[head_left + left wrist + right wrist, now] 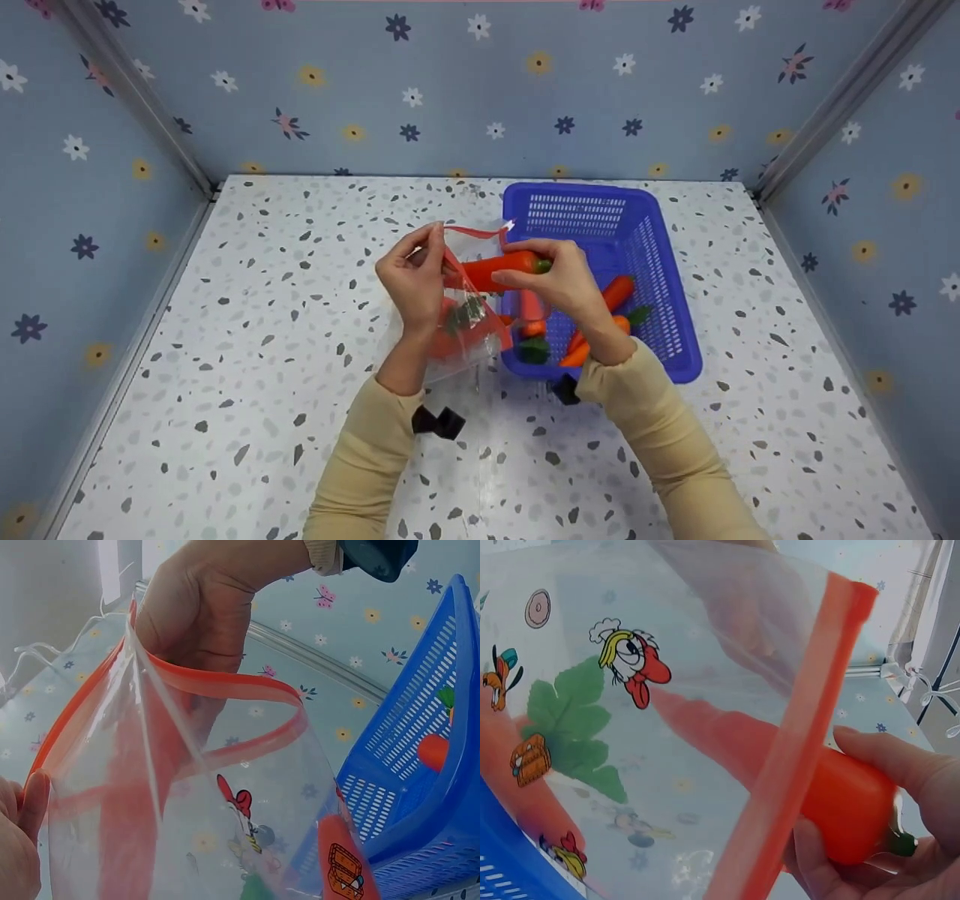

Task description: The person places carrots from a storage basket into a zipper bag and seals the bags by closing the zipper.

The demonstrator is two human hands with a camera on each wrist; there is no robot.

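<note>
A clear zip bag (504, 331) with a red closure strip and cartoon prints hangs with its mouth spread. My left hand (416, 277) pinches the strip between thumb and fingers at the left side of the mouth. My right hand (562, 281) grips a red chili pepper (847, 802) near its green stem; the pepper's pointed end lies inside the bag. Through the plastic in the right wrist view shows an orange-red vegetable with a green leaf (574, 727), low in the bag. The left fingertips are partly hidden in the head view.
A blue perforated basket (675, 277) stands just right of the bag. In it lie a red pepper (619, 292) and several carrots (576, 355) with green tops. The speckled table (262, 315) is bounded by flower-patterned walls (465, 82) at back and sides.
</note>
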